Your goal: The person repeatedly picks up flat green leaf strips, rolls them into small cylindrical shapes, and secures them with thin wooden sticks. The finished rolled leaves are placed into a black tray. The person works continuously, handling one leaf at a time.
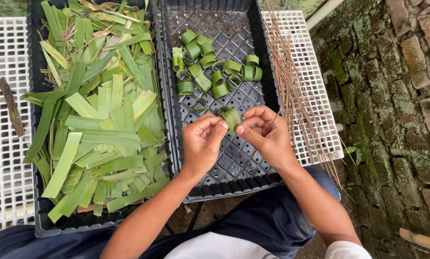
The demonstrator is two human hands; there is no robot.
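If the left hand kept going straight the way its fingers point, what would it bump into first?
The left hand points up and to the right, at the folded leaf strip it already pinches, with the right hand just behind. Past those lie the leaf rings in the black tray, though depth is hard to judge.

Leaf strips (97, 115): green, some yellowed. Leaf rings (215, 72): green. Trays (272, 72): black, lattice-patterned. Grid platform (3, 163): white. Sticks (296, 96): brown. Brick floor (392, 96): reddish, apparently moss-greened.
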